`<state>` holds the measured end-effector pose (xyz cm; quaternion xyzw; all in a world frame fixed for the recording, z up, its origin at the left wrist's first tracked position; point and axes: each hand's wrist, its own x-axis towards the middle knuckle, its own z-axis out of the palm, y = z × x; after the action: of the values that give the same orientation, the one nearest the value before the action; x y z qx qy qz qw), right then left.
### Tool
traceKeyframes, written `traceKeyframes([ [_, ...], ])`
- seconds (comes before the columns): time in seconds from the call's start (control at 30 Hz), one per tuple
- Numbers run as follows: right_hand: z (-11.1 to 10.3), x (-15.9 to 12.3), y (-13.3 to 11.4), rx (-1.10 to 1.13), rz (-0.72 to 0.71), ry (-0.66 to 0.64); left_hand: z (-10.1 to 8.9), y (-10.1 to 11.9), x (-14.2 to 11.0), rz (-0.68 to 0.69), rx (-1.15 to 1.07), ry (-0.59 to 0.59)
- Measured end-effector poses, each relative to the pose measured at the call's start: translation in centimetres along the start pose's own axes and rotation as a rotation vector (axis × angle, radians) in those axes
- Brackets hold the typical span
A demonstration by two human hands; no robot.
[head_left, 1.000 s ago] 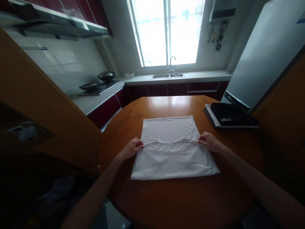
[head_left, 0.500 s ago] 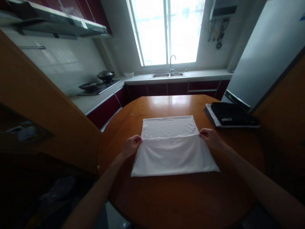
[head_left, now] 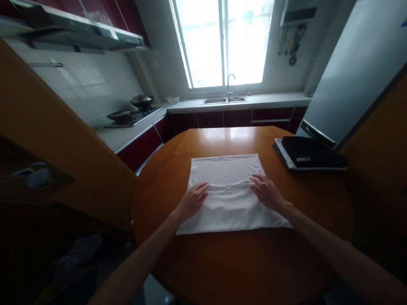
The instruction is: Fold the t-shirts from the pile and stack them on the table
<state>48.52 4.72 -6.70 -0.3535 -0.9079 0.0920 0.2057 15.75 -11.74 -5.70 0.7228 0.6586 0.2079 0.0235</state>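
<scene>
A white cloth garment [head_left: 233, 214] lies on the wooden table [head_left: 241, 262], its near part folded over so that a hem runs across the middle. My left hand [head_left: 193, 200] rests on the left side of the folded layer, fingers stretched out near the hem. On the right side of the same layer lies my right hand [head_left: 266, 192], fingers spread, their tips at the hem. Neither hand grips the fabric. Between the hands the hem sags slightly, with soft wrinkles below it.
Folded dark and white clothes [head_left: 310, 153] are stacked at the table's right edge. Past the table are a counter with a sink [head_left: 216, 101], a stove with pans [head_left: 142, 101], and a window. A refrigerator [head_left: 346, 72] stands at right.
Both hands have let go of the fold's corners and moved inward onto the cloth, their fingers now flattened out. The hem between them has become wavier.
</scene>
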Motion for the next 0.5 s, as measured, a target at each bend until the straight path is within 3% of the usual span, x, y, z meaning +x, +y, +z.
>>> traceKeyframes([
  [0.13,1.8,-1.1,-2.0,-0.035,-0.059,-0.16,2.1,0.3,-0.3,-0.016,0.124,-0.161],
  [0.27,1.5,-2.2,-2.0,-0.042,-0.088,-0.094,2.1,0.4,-0.9,-0.002,0.158,-0.082],
  [0.5,0.6,-4.6,-3.4,-0.036,-0.158,-0.158,1.7,2.2,-2.0,0.014,0.159,-0.152],
])
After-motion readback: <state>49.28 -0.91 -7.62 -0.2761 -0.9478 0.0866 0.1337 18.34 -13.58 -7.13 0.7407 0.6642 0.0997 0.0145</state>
